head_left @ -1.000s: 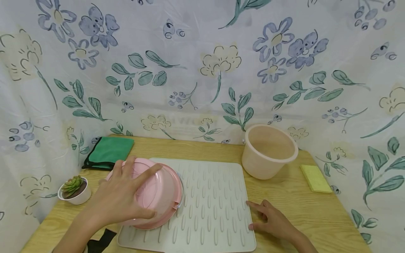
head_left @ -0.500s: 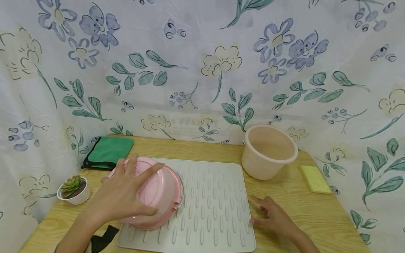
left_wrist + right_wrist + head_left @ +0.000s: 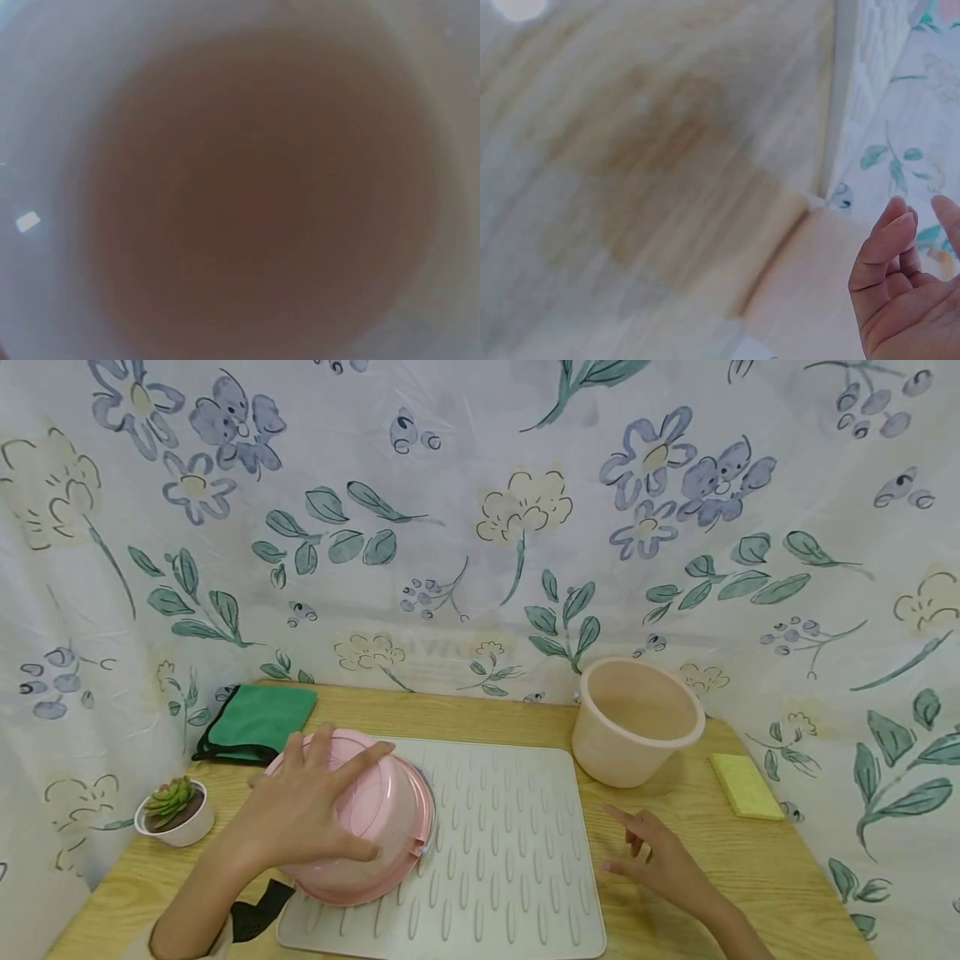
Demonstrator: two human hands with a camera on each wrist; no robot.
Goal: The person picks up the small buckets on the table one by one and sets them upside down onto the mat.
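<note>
A pink plastic bucket (image 3: 397, 827) stands upside down on the left part of the white ribbed mat (image 3: 510, 843), its rim on the mat. My left hand (image 3: 315, 814) grips it from above, with fingers spread over the base and the thumb against the near side. Only a dark brown blur with pale edges fills the left wrist view. Right of the mat, my right hand (image 3: 667, 864) is over the wooden table with nothing in it. Its index finger points forward and the others are loosely bent; the right wrist view shows those fingers (image 3: 885, 255) too.
A beige bucket (image 3: 622, 752) stands upright behind the mat's right corner, near a yellow sponge cloth (image 3: 746, 785). At the left are a folded green cloth (image 3: 266, 718) and a small potted succulent (image 3: 176, 814). A floral curtain (image 3: 480, 552) hangs behind the table (image 3: 450, 708).
My right hand has drawn away from the mat's right edge, moving right. My left hand has shifted slightly rightward on the pink bucket, which stays in almost the same place.
</note>
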